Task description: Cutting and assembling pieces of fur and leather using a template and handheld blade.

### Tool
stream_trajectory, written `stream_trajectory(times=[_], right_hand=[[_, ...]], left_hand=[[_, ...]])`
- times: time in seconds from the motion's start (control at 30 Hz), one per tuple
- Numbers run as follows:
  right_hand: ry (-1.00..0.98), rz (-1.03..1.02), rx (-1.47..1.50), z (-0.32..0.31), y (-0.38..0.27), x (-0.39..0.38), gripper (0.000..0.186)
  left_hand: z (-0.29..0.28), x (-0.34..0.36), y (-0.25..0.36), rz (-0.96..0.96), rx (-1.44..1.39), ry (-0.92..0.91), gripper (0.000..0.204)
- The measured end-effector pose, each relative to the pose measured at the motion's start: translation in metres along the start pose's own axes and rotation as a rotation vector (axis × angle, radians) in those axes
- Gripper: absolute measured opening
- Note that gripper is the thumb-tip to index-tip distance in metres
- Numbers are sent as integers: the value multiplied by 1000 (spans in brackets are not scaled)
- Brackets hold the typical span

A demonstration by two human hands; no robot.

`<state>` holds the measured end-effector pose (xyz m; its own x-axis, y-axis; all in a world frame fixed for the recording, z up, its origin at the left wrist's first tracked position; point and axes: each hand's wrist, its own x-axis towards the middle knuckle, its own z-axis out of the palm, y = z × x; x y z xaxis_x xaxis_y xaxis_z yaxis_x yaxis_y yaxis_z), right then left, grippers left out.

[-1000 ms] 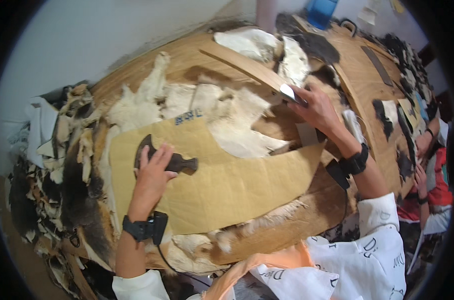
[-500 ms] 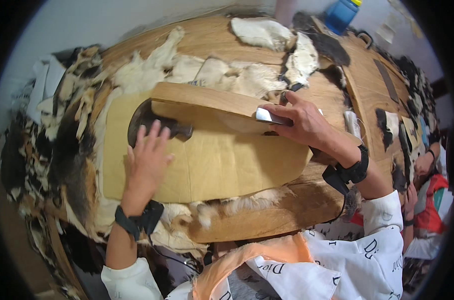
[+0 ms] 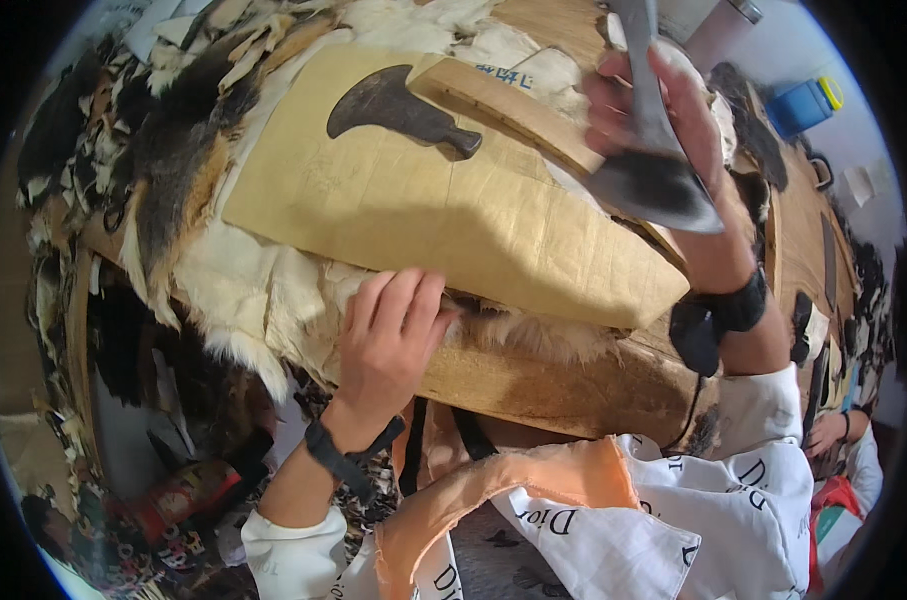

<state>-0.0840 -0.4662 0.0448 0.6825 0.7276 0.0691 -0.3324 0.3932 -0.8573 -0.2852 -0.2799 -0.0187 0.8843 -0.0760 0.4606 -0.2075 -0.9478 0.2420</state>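
Note:
My right hand (image 3: 678, 120) is raised above the far right of the work, its fingers round a wide-bladed metal knife (image 3: 663, 190), which is smeared by motion. Below it lies a large yellow paper pattern (image 3: 373, 215), spread over a pale fur hide (image 3: 283, 290). At the pattern's near edge, my left hand (image 3: 388, 335) has its fingers curled together on the hide's edge; the fingertips are partly hidden. A dark half-moon knife (image 3: 393, 105) rests on the pattern, beside a long wooden board (image 3: 513, 115).
Black, white and brown fur scraps (image 3: 178, 130) are heaped at the left. Beyond the wooden table's (image 3: 533, 390) far right stand a blue jar with a yellow lid (image 3: 803, 105) and a pinkish bottle (image 3: 723, 30). Another person's hand (image 3: 826, 432) shows at the right edge.
My right hand has lifted the knife up from beside the wooden board. My left hand has left the half-moon knife for the pattern's near edge. The whole view has shifted.

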Motion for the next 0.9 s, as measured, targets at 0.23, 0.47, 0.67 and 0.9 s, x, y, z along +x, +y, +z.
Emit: stream_trajectory(times=[0.23,0.47,0.67,0.9], right_hand=[[-243,341,-76,44,98,20,27],[-495,-110,-846,39,121,16,27],[-528,-206,-898,41,128,16,22],[-536,-250,-928,37,131,17,20]], left_hand=[[9,-30,2,22,144,-31,32],[2,-27,2,-28,176,-110,21],[10,-25,2,-115,107,-41,18],[15,-24,-2,-113,174,-131,10]])
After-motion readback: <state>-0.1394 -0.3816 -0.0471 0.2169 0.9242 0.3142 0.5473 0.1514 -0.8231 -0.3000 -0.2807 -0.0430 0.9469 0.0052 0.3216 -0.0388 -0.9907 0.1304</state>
